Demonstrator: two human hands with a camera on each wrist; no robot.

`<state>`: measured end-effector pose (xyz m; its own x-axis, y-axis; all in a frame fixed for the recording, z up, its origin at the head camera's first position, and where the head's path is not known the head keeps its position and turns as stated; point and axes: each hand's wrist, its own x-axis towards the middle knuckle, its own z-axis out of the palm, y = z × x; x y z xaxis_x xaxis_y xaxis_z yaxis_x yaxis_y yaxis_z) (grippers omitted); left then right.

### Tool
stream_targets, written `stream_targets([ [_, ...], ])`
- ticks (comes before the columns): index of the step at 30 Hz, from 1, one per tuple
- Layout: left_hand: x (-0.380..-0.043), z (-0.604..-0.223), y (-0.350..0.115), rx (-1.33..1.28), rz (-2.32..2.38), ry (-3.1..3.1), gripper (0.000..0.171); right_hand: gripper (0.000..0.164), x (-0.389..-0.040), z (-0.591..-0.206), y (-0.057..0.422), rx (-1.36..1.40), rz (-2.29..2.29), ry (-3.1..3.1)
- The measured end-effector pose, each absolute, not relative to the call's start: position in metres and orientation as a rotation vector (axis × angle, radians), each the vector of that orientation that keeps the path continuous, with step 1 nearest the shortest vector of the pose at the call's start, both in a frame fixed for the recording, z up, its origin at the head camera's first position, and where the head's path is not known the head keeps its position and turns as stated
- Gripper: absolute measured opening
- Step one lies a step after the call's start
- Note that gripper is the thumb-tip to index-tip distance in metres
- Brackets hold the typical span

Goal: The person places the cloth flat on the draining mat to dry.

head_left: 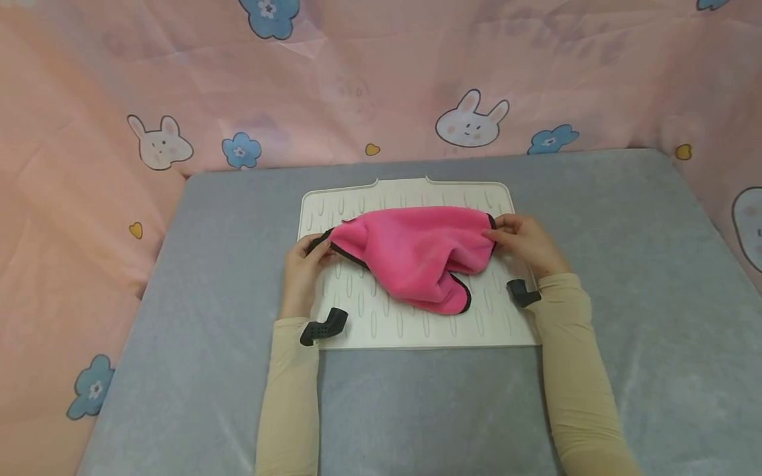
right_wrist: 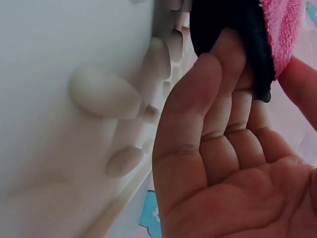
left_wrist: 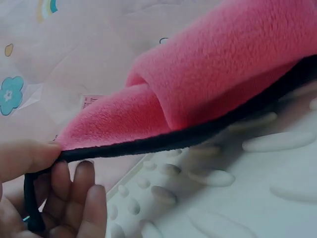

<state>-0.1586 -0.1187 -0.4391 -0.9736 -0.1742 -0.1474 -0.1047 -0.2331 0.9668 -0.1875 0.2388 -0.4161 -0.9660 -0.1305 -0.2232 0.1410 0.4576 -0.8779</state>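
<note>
A pink plush cloth [head_left: 411,248] with black edging hangs rumpled between both hands, over a cream ribbed drying mat [head_left: 399,334]. My left hand [head_left: 300,274] pinches its left corner between thumb and fingers. In the left wrist view a black hanging loop [left_wrist: 30,198] dangles at that corner, beside the curled fingers. My right hand [head_left: 532,246] pinches the cloth's right edge, thumb on the pink side. The right wrist view has the black underside [right_wrist: 220,20] of the edge against the fingertips. One rounded corner droops toward the front, low over the mat.
The mat lies on a grey cloth-covered table [head_left: 428,410]. Behind it hangs a pink curtain [head_left: 369,79] printed with rabbits and blue flowers. Black wrist mounts [head_left: 326,326] jut inward from the beige sleeves [head_left: 292,396].
</note>
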Motion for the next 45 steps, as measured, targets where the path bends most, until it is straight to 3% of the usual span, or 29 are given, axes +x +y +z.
stream_targets([
  [9,-0.159,-0.438,-0.11,0.325,-2.48,-2.219,0.038,0.032,-0.189,-0.417,0.239,-0.004,-1.501,2.442],
  [13,-0.16,-0.441,-0.105,0.328,-2.218,-2.427,0.03,0.032,-0.189,-0.416,0.238,-0.009,-1.508,2.437],
  [18,-0.159,-0.441,-0.104,0.37,-2.254,-2.241,0.012,0.029,-0.188,-0.415,0.236,-0.029,-1.586,2.455],
  [25,-0.162,-0.442,-0.114,0.452,-2.341,-1.973,0.004,0.012,-0.188,-0.416,0.232,-0.084,-1.931,2.505],
  [30,-0.163,-0.441,-0.122,0.512,-2.329,-1.931,0.009,0.018,-0.188,-0.415,0.232,-0.147,-2.02,2.508],
  [37,-0.161,-0.437,-0.121,0.451,-2.032,-2.316,0.025,0.034,-0.187,-0.413,0.235,-0.019,-1.571,2.533],
  [41,-0.16,-0.438,-0.12,0.344,-1.76,-2.496,0.023,0.041,-0.187,-0.413,0.235,0.053,-1.496,2.467],
  [45,-0.164,-0.44,-0.122,0.296,-1.699,-2.52,0.019,0.037,-0.189,-0.414,0.235,0.019,-1.545,2.461],
])
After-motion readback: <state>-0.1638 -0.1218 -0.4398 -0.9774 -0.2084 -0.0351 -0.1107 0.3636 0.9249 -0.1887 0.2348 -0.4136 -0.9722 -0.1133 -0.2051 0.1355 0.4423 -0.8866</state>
